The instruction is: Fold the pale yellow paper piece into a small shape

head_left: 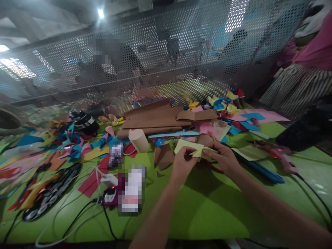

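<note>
Two bare forearms, no sleeves, watch or rings showing on the left hand [182, 162] or right hand [225, 157]

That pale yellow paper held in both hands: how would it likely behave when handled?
The pale yellow paper looks thin and probably light, since left hand and right hand hold it up by fingertips alone. It seems to take creases, showing folded points. Likely floppy where unfolded, and easily torn or crumpled.

My two bare forearms reaching forward and converging, left hand [183, 162] curled with thumb up, right hand [225, 157] palm down, fingers [211, 149] of both pinched close together, probably touching, wrists level
</note>
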### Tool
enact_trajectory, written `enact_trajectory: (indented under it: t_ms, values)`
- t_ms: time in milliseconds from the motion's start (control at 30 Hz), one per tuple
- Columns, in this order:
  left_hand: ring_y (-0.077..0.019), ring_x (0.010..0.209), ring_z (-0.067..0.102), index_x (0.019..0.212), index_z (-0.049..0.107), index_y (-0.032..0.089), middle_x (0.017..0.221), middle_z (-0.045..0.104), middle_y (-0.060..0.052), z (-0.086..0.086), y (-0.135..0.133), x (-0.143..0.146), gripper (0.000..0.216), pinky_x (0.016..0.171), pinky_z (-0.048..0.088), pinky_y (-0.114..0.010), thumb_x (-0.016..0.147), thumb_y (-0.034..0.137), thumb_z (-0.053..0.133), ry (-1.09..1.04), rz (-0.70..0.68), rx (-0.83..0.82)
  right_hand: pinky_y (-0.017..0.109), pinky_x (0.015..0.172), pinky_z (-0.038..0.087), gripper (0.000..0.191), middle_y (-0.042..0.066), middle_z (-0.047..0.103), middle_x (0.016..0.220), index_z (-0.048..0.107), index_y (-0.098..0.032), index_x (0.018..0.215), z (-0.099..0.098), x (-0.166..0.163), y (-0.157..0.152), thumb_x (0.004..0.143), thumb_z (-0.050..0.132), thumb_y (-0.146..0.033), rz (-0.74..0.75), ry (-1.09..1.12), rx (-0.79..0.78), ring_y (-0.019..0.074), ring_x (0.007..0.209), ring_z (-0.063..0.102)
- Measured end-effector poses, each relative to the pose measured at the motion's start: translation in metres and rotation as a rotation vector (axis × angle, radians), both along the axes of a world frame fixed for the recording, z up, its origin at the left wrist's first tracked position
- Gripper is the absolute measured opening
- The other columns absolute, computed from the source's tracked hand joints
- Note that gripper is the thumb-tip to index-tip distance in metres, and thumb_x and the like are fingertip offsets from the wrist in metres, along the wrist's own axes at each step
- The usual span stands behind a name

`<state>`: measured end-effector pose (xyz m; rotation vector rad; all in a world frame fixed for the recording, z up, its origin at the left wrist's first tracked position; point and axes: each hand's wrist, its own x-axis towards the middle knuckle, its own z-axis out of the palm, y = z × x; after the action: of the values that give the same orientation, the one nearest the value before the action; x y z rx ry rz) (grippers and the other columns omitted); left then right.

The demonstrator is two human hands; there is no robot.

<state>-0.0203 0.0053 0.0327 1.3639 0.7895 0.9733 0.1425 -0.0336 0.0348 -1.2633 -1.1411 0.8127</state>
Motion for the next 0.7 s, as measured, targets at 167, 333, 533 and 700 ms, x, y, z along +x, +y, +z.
enact_trajectory:
  t_ms: [167, 333, 533, 700]
  values:
    - [-0.0149, 0.087, 0.062, 0.103, 0.064, 0.011, 0.099, 0.067, -0.008, -0.0003, -0.0026, -0.0016, 0.031, 0.077, 0.050, -0.022, 0.075, 0.022, 0.071, 0.039, -0.042, 0.042, 0.024, 0.055, 0.044, 0.032, 0.001, 0.059, 0.065, 0.064, -0.019, 0.069, -0.0008, 0.0002, -0.0005, 0.071, 0.075, -0.049, -0.014, -0.016, 0.019, 0.0160, 0.061, 0.052]
    - [-0.0149, 0.083, 0.062, 0.103, 0.067, 0.012, 0.094, 0.068, -0.007, -0.0011, -0.0033, -0.0030, 0.025, 0.074, 0.049, -0.022, 0.082, 0.026, 0.065, 0.098, -0.020, 0.077, 0.024, 0.055, 0.044, 0.030, 0.002, 0.060, 0.066, 0.063, -0.019, 0.071, 0.0003, -0.0006, -0.0018, 0.072, 0.074, -0.047, -0.001, -0.005, -0.002, 0.0159, 0.061, 0.052]
    - [-0.0150, 0.082, 0.063, 0.103, 0.067, 0.011, 0.093, 0.069, -0.008, -0.0014, -0.0041, -0.0039, 0.024, 0.074, 0.049, -0.021, 0.086, 0.027, 0.062, 0.074, -0.037, 0.074, 0.025, 0.054, 0.046, 0.033, 0.002, 0.060, 0.066, 0.063, -0.019, 0.072, 0.0021, -0.0009, -0.0023, 0.070, 0.076, -0.049, -0.002, -0.007, -0.018, 0.0168, 0.060, 0.054]
    - [-0.0156, 0.083, 0.065, 0.104, 0.069, 0.011, 0.093, 0.071, -0.007, 0.0007, -0.0051, -0.0051, 0.024, 0.074, 0.050, -0.021, 0.088, 0.027, 0.061, 0.127, -0.014, 0.123, 0.026, 0.054, 0.047, 0.040, 0.002, 0.059, 0.066, 0.062, -0.019, 0.071, 0.0035, -0.0022, -0.0022, 0.068, 0.076, -0.056, -0.008, -0.004, -0.037, 0.0175, 0.060, 0.054]
